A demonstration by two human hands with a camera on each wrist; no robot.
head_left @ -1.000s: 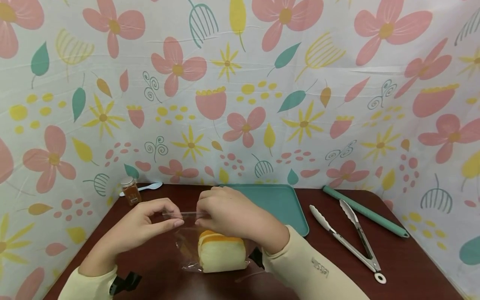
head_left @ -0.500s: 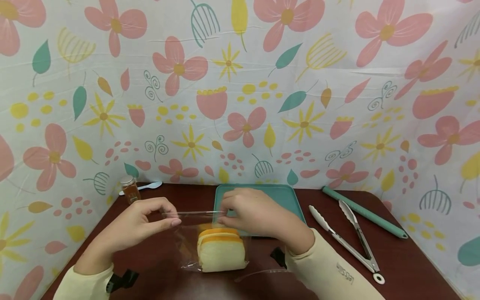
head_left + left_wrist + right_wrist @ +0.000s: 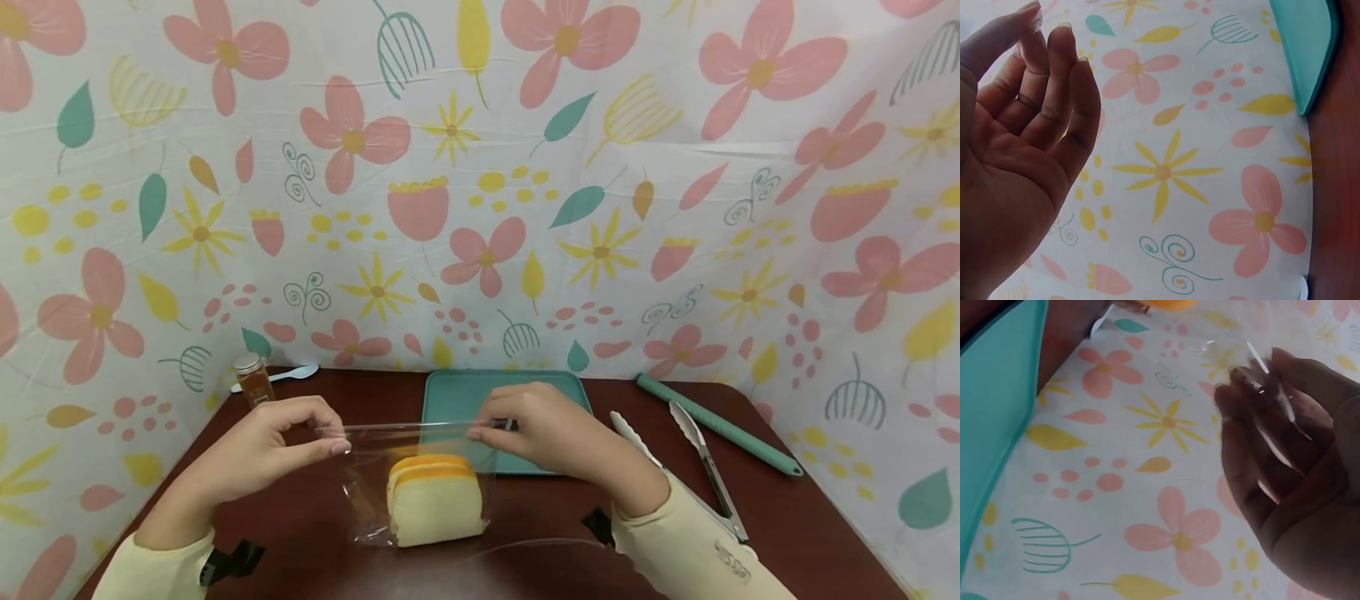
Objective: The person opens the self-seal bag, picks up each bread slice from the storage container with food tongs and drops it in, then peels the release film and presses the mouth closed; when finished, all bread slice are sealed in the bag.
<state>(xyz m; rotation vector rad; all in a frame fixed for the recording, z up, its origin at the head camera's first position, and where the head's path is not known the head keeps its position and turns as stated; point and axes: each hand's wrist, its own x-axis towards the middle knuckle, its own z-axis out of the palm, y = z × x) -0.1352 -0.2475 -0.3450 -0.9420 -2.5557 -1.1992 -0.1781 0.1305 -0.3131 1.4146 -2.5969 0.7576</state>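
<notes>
Slices of bread (image 3: 438, 508) with orange-brown crusts stand inside a clear plastic bag (image 3: 363, 504) on the dark red table. The bag's top edge is stretched taut between both hands. My left hand (image 3: 258, 454) pinches that edge at its left end, thumb against fingers. At the right end of the edge, my right hand (image 3: 547, 433) pinches it between thumb and curled fingers. The left wrist view shows the left hand (image 3: 1029, 137) from the palm side, the bag hardly visible. In the right wrist view, shiny film lies at the fingers of the right hand (image 3: 1297, 444).
A teal tray (image 3: 457, 408) lies behind the bag. To the right are metal tongs (image 3: 712, 467), partly hidden by the right forearm, and a long green bar (image 3: 720, 425). A spice jar (image 3: 255, 383) and light-blue spoon (image 3: 296, 372) stand at the back left.
My right hand has slid rightward along the bag's top edge, away from the left hand, uncovering more of the bread and tray. The left hand has stayed nearly in place.
</notes>
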